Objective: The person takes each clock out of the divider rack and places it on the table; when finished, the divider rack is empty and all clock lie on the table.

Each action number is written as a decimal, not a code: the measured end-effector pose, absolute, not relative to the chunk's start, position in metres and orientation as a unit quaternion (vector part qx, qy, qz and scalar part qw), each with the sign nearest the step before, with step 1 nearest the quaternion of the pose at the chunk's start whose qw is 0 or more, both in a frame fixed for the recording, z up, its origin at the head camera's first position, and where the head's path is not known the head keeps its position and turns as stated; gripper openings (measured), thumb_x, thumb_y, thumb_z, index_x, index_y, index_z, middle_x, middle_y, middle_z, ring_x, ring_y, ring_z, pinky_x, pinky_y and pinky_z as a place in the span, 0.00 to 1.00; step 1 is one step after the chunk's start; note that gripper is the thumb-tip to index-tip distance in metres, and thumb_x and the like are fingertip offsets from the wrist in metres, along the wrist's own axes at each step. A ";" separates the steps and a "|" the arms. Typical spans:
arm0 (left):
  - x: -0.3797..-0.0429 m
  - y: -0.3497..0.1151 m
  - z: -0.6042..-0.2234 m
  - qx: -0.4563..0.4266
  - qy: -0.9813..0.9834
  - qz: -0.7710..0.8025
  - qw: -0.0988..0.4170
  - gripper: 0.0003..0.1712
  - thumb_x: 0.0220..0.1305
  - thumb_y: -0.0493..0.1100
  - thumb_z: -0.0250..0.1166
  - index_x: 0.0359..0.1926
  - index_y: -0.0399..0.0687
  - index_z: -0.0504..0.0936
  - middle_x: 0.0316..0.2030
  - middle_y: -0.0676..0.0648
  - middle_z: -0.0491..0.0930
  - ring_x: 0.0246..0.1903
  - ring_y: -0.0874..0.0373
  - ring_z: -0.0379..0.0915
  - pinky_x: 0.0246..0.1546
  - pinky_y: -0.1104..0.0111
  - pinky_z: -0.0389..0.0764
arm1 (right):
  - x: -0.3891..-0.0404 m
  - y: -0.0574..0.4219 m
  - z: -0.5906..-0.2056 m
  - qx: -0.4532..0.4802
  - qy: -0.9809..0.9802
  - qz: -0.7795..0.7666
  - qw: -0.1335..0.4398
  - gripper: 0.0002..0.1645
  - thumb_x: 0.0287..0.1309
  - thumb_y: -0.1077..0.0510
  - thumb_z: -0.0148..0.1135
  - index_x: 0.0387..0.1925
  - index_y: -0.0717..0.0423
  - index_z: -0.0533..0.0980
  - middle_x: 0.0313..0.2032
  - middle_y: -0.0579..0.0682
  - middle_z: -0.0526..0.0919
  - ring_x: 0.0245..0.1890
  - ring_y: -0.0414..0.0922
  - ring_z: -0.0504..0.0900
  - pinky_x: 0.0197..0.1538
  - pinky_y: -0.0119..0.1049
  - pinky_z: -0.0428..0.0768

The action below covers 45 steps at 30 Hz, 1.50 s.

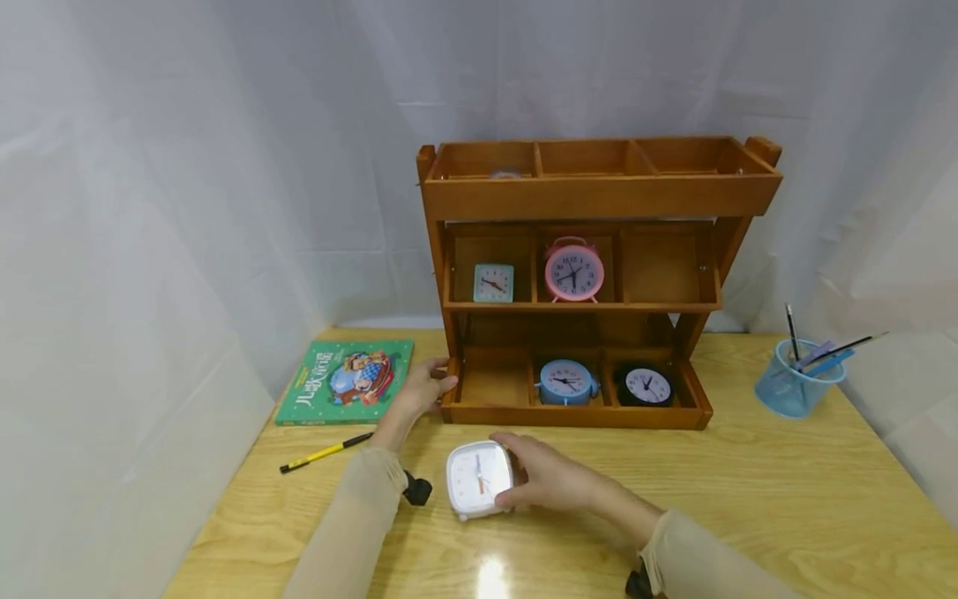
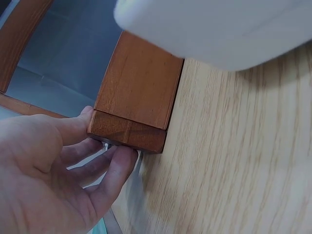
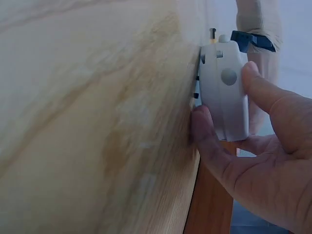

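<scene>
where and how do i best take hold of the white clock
The white clock is probably best held by its right side, coming from the right, as the right grip does: its thick casing leaves room to pinch, and most of the dial shows.

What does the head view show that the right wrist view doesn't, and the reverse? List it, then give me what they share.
Only the head view: the dial of the white clock, the blue clock and black clock in the rack, and the blue pencil cup.

Only the right wrist view: the white clock's side with a round grey spot.

Both: the white clock, the right grip holding it, the wooden tabletop and the left sleeve.
</scene>
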<state>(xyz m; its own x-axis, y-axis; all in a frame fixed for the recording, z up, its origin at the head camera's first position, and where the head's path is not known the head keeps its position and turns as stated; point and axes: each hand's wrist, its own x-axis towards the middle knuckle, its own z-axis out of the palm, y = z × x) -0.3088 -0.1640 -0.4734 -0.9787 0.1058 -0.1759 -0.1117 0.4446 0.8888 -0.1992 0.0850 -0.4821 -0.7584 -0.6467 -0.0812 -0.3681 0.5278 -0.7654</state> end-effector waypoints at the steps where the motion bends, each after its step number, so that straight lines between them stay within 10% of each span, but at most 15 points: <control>1: -0.309 -0.164 -0.473 -0.002 0.843 0.528 0.105 0.31 0.80 0.39 0.58 0.78 0.35 0.64 0.70 0.26 0.71 0.63 0.34 0.76 0.54 0.47 0.86 | -0.198 0.085 -0.482 -0.293 0.859 -0.379 0.179 0.57 0.60 0.43 0.77 0.80 0.60 0.59 0.67 0.59 0.77 0.65 0.51 0.77 0.71 0.52 0.76; 6: -0.309 -0.165 -0.474 -0.002 0.843 0.527 0.109 0.31 0.80 0.39 0.58 0.78 0.36 0.64 0.69 0.26 0.71 0.62 0.34 0.77 0.53 0.49 0.87 | -0.190 0.086 -0.481 -0.282 0.882 -0.342 0.162 0.59 0.60 0.36 0.74 0.82 0.57 0.57 0.68 0.61 0.75 0.67 0.54 0.76 0.71 0.57 0.76; 18: -0.310 -0.165 -0.474 0.008 0.841 0.531 0.100 0.31 0.79 0.37 0.59 0.77 0.32 0.64 0.68 0.25 0.72 0.51 0.44 0.78 0.43 0.57 0.86 | -0.192 0.097 -0.462 -0.323 0.932 -0.161 -0.033 0.40 0.69 0.38 0.66 0.76 0.49 0.70 0.58 0.50 0.79 0.40 0.40 0.79 0.34 0.29 0.76; 24: -0.310 -0.165 -0.474 0.007 0.841 0.531 0.100 0.31 0.79 0.37 0.58 0.77 0.33 0.64 0.68 0.24 0.71 0.55 0.39 0.79 0.46 0.53 0.87 | -0.226 0.123 -0.455 -0.292 0.941 -0.088 -0.147 0.39 0.69 0.37 0.67 0.73 0.52 0.73 0.62 0.59 0.81 0.60 0.57 0.82 0.52 0.49 0.88; 32: -0.310 -0.165 -0.475 0.003 0.841 0.532 0.101 0.31 0.79 0.38 0.59 0.77 0.33 0.65 0.68 0.25 0.71 0.57 0.36 0.79 0.47 0.53 0.88 | -0.261 0.143 -0.457 -0.219 0.968 -0.112 -0.046 0.43 0.77 0.34 0.54 0.81 0.53 0.62 0.75 0.68 0.66 0.73 0.70 0.68 0.69 0.66 0.75; 45: -0.309 -0.164 -0.474 0.003 0.839 0.535 0.099 0.31 0.79 0.38 0.59 0.77 0.33 0.65 0.67 0.25 0.72 0.53 0.42 0.79 0.44 0.55 0.87 | -0.293 0.137 -0.463 -0.162 0.978 -0.124 0.051 0.44 0.79 0.31 0.46 0.81 0.54 0.60 0.74 0.73 0.65 0.69 0.75 0.69 0.69 0.69 0.73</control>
